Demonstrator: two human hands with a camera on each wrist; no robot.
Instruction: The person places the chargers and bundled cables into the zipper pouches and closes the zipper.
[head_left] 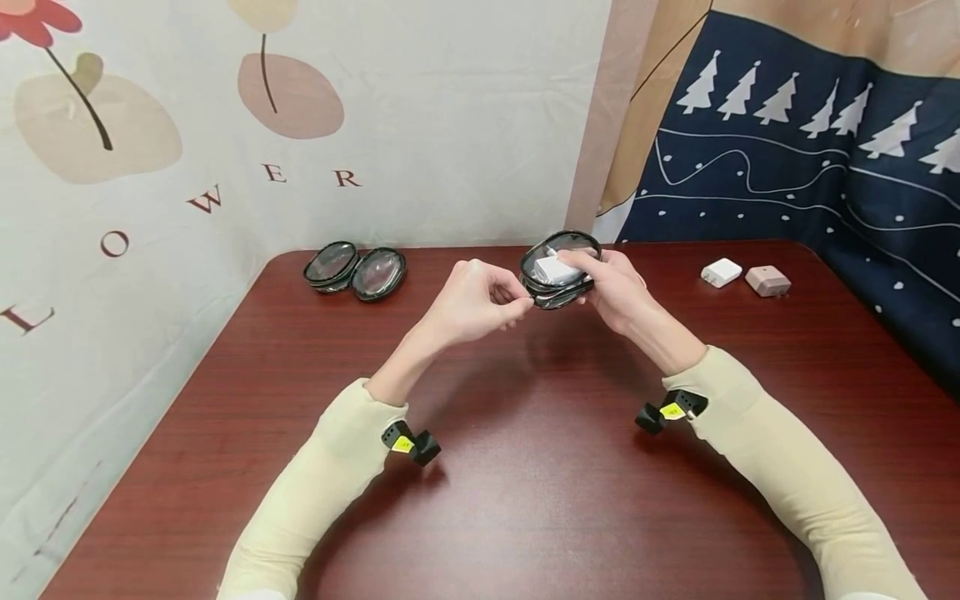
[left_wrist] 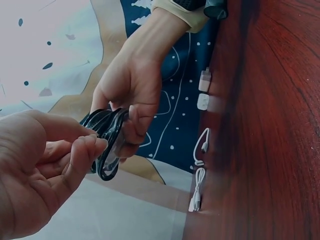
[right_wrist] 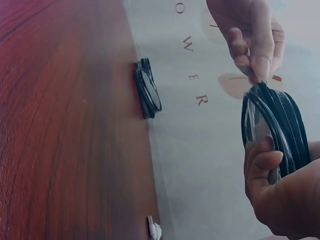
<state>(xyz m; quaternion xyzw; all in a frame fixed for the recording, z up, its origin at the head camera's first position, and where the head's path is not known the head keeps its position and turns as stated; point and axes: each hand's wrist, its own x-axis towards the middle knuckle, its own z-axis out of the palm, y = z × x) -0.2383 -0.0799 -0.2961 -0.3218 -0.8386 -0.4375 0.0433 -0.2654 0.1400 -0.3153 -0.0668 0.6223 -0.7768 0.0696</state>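
Note:
A clear oval zip pouch (head_left: pixel 558 292) with black edging is held up above the far part of the table. Inside it lies a white charger block (head_left: pixel 553 271), seen through the clear film. My right hand (head_left: pixel 615 287) grips the pouch from the right, thumb on top and fingers beneath. From the other side, my left hand (head_left: pixel 480 300) pinches the pouch's edge at the zip between thumb and forefinger. In the right wrist view, the left fingertips (right_wrist: pixel 260 70) meet at the pouch's end; the zip pull is hidden between them.
Two similar oval pouches (head_left: pixel 378 273) sit at the table's far left. A white charger block (head_left: pixel 722 272) and a pinkish one (head_left: pixel 767 281) lie at the far right. In the left wrist view, two white cables (left_wrist: pixel 198 187) rest near the table's edge. Fabric hangs behind the table.

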